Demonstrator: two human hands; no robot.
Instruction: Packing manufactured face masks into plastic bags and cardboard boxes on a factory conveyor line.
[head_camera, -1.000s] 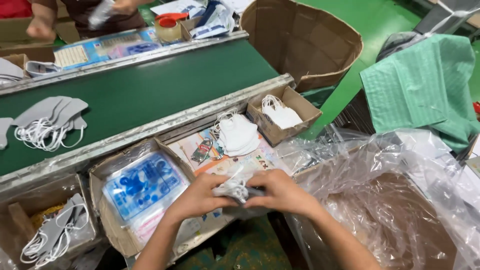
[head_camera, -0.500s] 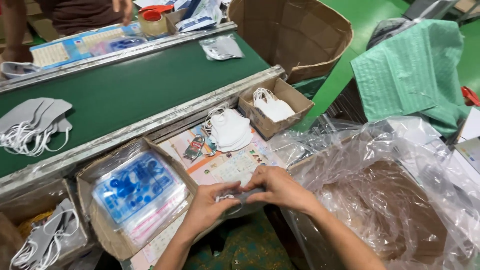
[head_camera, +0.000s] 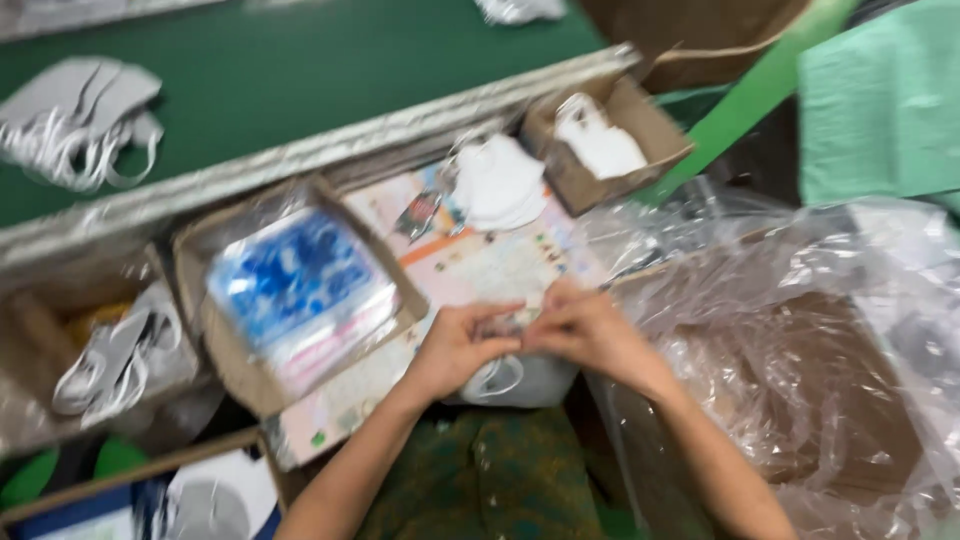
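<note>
The picture is blurred by motion. My left hand (head_camera: 462, 345) and my right hand (head_camera: 588, 332) meet fingertip to fingertip low in the middle, both closed on a clear packet with a white face mask (head_camera: 510, 375) inside it. The packet hangs just below my fingers, over a printed sheet (head_camera: 470, 265) on the work surface. A loose pile of white masks (head_camera: 497, 183) lies on that sheet beyond my hands.
A cardboard box of blue-printed packets (head_camera: 295, 290) stands left of my hands. A small box of white masks (head_camera: 603, 140) sits at the back. A large plastic-lined carton (head_camera: 800, 370) fills the right. Grey masks (head_camera: 75, 115) lie on the green conveyor belt (head_camera: 330, 60).
The camera has tipped down and nearer. My hands have stayed together on the mask packet, which has shifted slightly right toward the lined carton.
</note>
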